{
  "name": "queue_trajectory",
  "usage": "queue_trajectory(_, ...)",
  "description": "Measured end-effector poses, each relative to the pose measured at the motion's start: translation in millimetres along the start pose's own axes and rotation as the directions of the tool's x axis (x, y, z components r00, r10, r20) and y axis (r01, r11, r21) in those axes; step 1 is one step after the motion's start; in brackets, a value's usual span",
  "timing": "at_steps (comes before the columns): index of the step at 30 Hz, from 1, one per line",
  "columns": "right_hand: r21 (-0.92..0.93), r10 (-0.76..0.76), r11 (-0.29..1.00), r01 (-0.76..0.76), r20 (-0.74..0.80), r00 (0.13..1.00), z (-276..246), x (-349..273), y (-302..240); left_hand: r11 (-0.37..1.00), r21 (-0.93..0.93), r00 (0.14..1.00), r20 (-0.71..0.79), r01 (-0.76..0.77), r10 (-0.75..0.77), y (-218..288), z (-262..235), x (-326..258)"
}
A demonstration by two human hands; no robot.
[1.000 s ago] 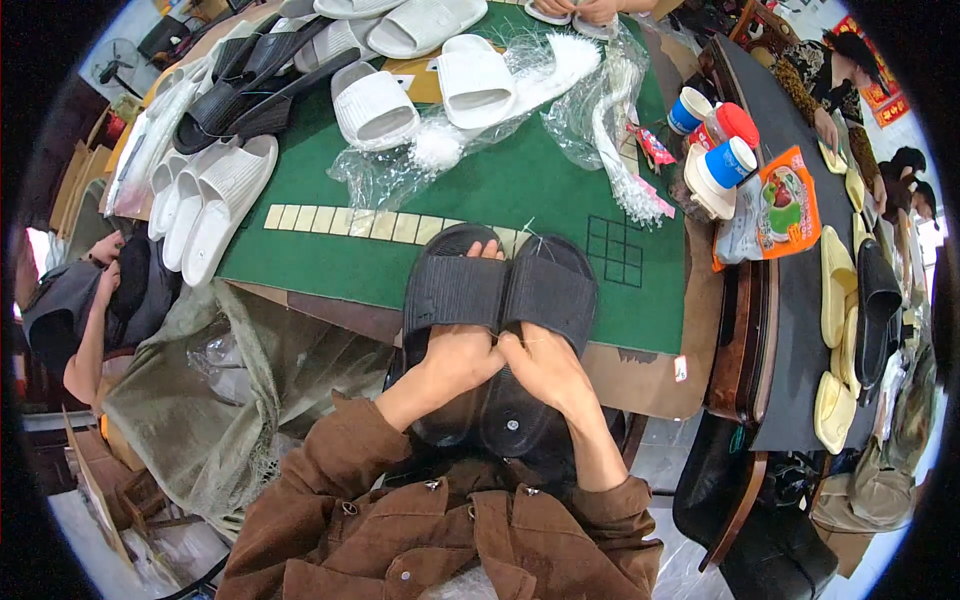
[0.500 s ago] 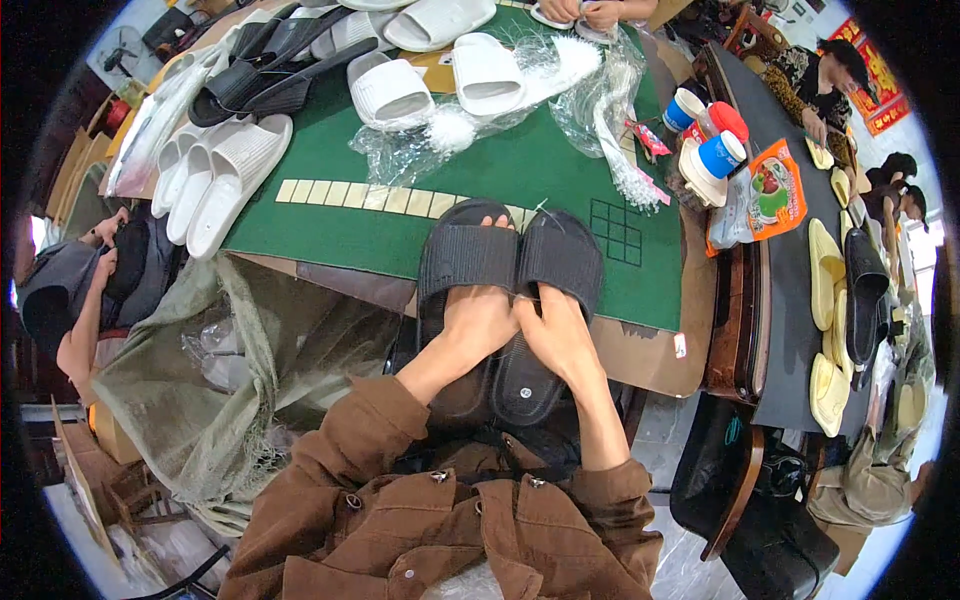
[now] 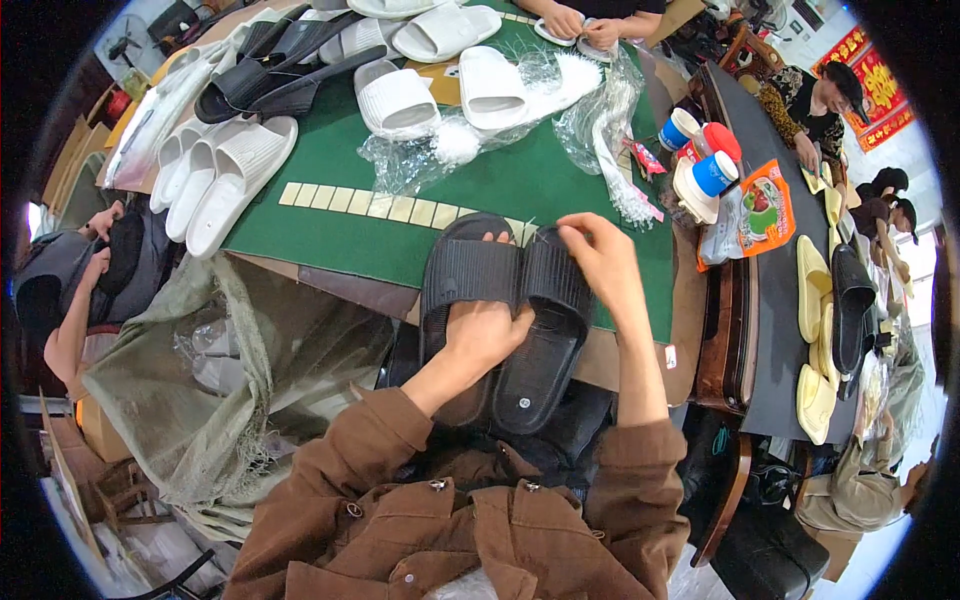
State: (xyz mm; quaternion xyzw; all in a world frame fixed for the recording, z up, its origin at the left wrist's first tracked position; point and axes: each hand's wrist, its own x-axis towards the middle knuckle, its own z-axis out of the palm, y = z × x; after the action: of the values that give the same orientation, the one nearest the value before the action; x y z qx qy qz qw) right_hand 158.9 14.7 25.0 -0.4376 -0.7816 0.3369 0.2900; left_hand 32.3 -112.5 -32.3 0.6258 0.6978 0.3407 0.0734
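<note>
A pair of black slippers [image 3: 545, 350] lies side by side over my lap, toes on the table's near edge. My left hand [image 3: 480, 335] is pushed under the strap of the left slipper, and its fingertips peep out at the toe. Its thumb presses against the inner edge of the right slipper, so the two are held together. At the toe of the right slipper my right hand [image 3: 600, 260] has its thumb and fingers pinched; what is between them is too small to make out. A thin clear strand [image 3: 532, 228] stands up between the two toes.
White slippers [image 3: 235, 190] and black ones lie on the green tabletop [image 3: 350, 255] at left. Bundles of white plastic ties [image 3: 625, 190] lie in clear bags. Cups [image 3: 712, 180] and an orange packet [image 3: 760, 215] are at right. Other people work around, one across the table.
My right hand has come out from under the right slipper's strap and moved up to its toe. My left hand stays in the left slipper.
</note>
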Motion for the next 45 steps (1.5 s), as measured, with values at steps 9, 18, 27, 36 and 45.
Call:
queue_trajectory(9, -0.477, 0.238, 0.872, -0.109, 0.217, 0.947, 29, 42, -18, 1.0, -0.016, 1.0, -0.001, 0.006, -0.006, 0, -2, -1)
queue_trajectory(18, -0.484, 0.024, 0.875, 0.029, 0.103, 0.994, 37, 29, -16, 0.998, -0.061, 0.999, 0.01, 0.033, -0.032, -1, -3, -1)
queue_trajectory(27, 0.336, 0.164, 0.928, -0.162, 0.025, 0.986, 28, 30, -14, 0.999, -0.054, 1.0, -0.019, 0.005, -0.006, -1, -2, -1)
queue_trajectory(36, 0.028, 0.052, 0.998, -0.06, 0.246, 0.968, 28, 31, -27, 0.998, -0.059, 1.0, -0.001, 0.03, -0.03, 1, -2, 0)
queue_trajectory(45, -0.057, -0.129, 0.988, 0.142, 0.187, 0.974, 37, 34, -18, 0.998, -0.056, 0.999, 0.029, 0.038, -0.036, 0, -3, 0)
